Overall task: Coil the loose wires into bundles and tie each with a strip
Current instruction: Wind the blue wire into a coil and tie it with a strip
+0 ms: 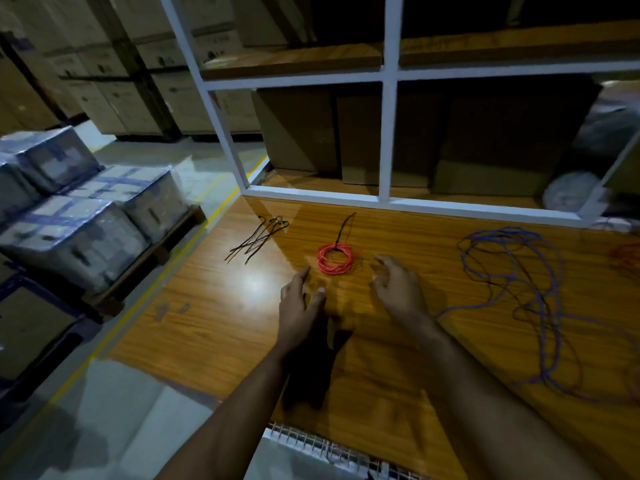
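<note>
1. Left hand [300, 299]: fingers straight and loosely spread, holding nothing; it hovers over the table just short of the red coil.
2. Right hand [398, 285]: fingers slack, slightly curved, empty; it hangs just right of the same coil. The two hands flank the coil without touching it, which suggests it has been set down finished.
3. Red coil [335, 258]: thin glossy wire wound into a flat, tight ring, lying between the fingertips and the shelf; a black strip [346, 225] cinches its far edge, tail pointing away.
4. Spare strips [258, 239]: a small fan of thin black ties, left of the coil, probably kept in reach for the next bundles.
5. Purple wire [512, 292]: long, slack, in sprawling irregular loops at right; uncoiled, likely next.
6. Table [214, 323]: orange wood-grain laminate, shiny under glare.
7. Shelf frame [388, 133]: white bars, with brown cartons behind.
</note>
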A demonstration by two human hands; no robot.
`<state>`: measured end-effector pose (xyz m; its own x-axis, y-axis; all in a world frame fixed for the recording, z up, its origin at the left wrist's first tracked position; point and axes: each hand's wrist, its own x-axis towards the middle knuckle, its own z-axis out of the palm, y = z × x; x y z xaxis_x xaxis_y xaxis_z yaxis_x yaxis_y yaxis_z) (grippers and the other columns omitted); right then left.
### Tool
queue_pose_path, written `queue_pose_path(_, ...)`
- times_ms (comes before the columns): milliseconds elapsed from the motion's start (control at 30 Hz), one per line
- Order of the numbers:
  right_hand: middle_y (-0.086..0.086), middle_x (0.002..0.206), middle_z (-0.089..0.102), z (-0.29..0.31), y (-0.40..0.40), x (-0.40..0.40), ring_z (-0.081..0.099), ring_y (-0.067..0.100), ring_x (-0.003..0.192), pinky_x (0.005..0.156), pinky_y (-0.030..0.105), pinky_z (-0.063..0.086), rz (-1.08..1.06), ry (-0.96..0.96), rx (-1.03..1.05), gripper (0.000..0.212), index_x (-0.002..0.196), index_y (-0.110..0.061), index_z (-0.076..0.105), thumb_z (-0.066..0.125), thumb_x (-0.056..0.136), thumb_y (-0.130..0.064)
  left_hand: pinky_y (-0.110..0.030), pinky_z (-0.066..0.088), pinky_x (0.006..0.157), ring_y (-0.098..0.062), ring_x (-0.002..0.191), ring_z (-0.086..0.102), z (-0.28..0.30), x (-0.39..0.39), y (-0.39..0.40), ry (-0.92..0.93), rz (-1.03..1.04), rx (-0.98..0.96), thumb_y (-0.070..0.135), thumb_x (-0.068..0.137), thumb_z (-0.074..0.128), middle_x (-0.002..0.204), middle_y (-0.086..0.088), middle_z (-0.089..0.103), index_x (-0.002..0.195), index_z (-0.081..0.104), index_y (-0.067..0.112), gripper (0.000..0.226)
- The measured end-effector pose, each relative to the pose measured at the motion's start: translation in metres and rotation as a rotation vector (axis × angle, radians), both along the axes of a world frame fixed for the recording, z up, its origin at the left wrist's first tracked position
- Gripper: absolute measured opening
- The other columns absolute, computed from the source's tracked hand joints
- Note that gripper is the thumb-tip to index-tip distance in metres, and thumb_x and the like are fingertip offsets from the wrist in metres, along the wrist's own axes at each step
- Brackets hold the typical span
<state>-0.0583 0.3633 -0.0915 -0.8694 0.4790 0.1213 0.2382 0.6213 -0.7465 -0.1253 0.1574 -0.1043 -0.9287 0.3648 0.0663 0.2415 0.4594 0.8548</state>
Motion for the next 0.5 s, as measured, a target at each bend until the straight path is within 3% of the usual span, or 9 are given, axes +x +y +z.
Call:
queue_pose_path(100, 0.005, 0.124, 0.062, 0.007, -0.016, 0.055, 0.052, 0.030, 0.119, 0.094, 0.043, 0.043, -0.151, 0.002, 0.322, 0.051, 0.131, -0.017, 0.058, 0.074, 0.084, -0.026, -0.039, 0.042, 0.098, -0.015, 0.129, 0.039, -0.002, 0.028, -0.011, 0.038, -0.090, -0.006, 0.056, 0.087, 0.053, 0.142, 0.000, 0.050, 0.149, 0.040, 0.025, 0.070)
queue_pose_path(167, 0.005, 0.119, 0.061, 0.005, -0.031, 0.100, 0.050, 0.030, 0.115, 0.090, 0.045, 0.041, -0.364, -0.121, 0.503, 0.053, 0.123, -0.019, 0.059, 0.075, 0.079, -0.043, -0.032, 0.044, 0.092, -0.011, 0.120, 0.048, -0.001, 0.055, -0.017, 0.042, -0.133, 0.019, 0.038, 0.096, 0.059, 0.133, 0.004, 0.055, 0.145, 0.043, 0.025, 0.053)
queue_pose_path(267, 0.011, 0.123, 0.055, -0.013, -0.051, 0.161, 0.046, 0.034, 0.116, 0.091, 0.046, 0.039, -0.522, -0.381, 0.525, 0.053, 0.122, -0.015, 0.056, 0.062, 0.087, -0.054, -0.028, 0.049, 0.088, -0.014, 0.111, 0.061, -0.003, 0.098, -0.025, -0.028, -0.223, 0.066, 0.031, 0.095, 0.060, 0.122, 0.004, 0.064, 0.136, 0.051, 0.022, 0.043)
queue_pose_path(400, 0.009, 0.109, 0.059, -0.030, -0.072, 0.215, 0.051, 0.032, 0.105, 0.083, 0.043, 0.043, -0.385, -0.382, 0.630, 0.021, 0.110, -0.016, 0.064, 0.061, 0.090, -0.023, -0.017, 0.041, 0.083, -0.009, 0.112, 0.055, -0.009, 0.152, -0.029, 0.068, -0.402, 0.022, 0.031, 0.090, 0.058, 0.117, 0.011, 0.065, 0.135, 0.048, 0.031, 0.046)
queue_pose_path(500, 0.003, 0.112, 0.058, -0.023, -0.079, 0.243, 0.049, 0.030, 0.109, 0.085, 0.041, 0.044, -0.219, -0.351, 0.579, 0.031, 0.113, -0.025, 0.062, 0.055, 0.086, -0.011, -0.022, 0.035, 0.091, -0.001, 0.113, 0.040, -0.008, 0.187, -0.026, 0.284, -0.549, 0.001, 0.020, 0.092, 0.061, 0.128, 0.021, 0.057, 0.142, 0.046, 0.038, 0.055)
